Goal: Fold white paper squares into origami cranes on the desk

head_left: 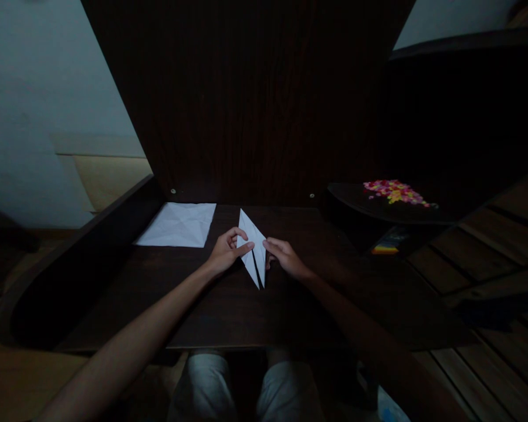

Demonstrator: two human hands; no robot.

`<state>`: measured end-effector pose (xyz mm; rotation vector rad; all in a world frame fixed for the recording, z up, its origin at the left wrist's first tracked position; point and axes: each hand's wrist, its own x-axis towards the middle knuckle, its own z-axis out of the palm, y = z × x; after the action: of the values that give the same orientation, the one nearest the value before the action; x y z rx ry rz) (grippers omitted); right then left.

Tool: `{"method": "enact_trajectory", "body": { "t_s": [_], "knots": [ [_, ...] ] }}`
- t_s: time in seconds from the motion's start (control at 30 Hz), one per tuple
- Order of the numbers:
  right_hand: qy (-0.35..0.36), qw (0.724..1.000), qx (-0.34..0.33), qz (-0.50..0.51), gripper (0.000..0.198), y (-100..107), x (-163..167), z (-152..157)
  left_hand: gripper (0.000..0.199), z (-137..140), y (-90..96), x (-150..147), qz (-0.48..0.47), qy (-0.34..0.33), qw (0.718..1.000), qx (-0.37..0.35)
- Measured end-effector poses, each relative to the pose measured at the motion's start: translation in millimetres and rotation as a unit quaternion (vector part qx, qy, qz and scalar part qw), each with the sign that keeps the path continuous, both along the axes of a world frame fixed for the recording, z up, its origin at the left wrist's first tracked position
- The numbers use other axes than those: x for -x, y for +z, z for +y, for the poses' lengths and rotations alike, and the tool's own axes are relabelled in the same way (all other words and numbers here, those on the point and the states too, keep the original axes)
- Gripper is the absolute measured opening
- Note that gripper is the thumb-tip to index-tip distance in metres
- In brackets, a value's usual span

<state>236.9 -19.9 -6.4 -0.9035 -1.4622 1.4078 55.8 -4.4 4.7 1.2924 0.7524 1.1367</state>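
A folded white paper (254,237), shaped like a long diamond with a slit splitting its lower half, is held above the dark desk. My left hand (229,249) grips its left edge, thumb on the front face and fingers curled at the edge. On the opposite edge, my right hand (286,256) pinches the paper, its thumb near the middle corner and its other fingers partly hidden behind. One point of the paper faces away from me, and two narrow points face me. To the left lies a flat white sheet (180,224) with crease lines.
The dark wooden desk (229,322) has a raised side panel (83,258) on the left and a tall back panel (246,105). Small colourful pieces (396,192) lie heaped on a rounded shelf (347,196) at right. Below it sits a rainbow-edged item (385,250).
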Motion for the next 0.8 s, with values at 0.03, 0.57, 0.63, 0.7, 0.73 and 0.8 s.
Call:
{"method": "enact_trajectory", "body": {
  "t_s": [0.03, 0.57, 0.63, 0.7, 0.73, 0.8],
  "knots": [
    [-0.004, 1.000, 0.013, 0.017, 0.044, -0.2, -0.3, 0.6, 0.042, -0.6, 0.7, 0.2, -0.009, -0.009, 1.000, 0.002],
    [0.043, 0.999, -0.017, 0.018, 0.037, -3.1, 5.0, -0.2, 0.045, -0.9, -1.8, -1.3, -0.028, -0.051, 0.997, -0.044],
    [0.033, 0.999, -0.016, 0.026, 0.038, -3.2, 5.3, 0.0, 0.042, 0.4, -1.8, -0.7, 0.000, -0.024, 0.997, -0.069],
    [0.027, 0.999, -0.007, 0.031, 0.040, -3.9, 5.9, 0.6, 0.037, 1.4, -1.7, 0.5, 0.045, -0.002, 0.995, -0.088],
    [0.025, 0.999, -0.002, 0.034, 0.041, -4.3, 6.3, 0.9, 0.036, 1.7, -1.5, 1.2, 0.065, 0.004, 0.993, -0.094],
    [0.019, 0.999, 0.002, 0.037, 0.042, -4.9, 6.7, 1.6, 0.034, 2.1, -1.1, 2.6, 0.095, 0.007, 0.990, -0.100]
  ]
}}
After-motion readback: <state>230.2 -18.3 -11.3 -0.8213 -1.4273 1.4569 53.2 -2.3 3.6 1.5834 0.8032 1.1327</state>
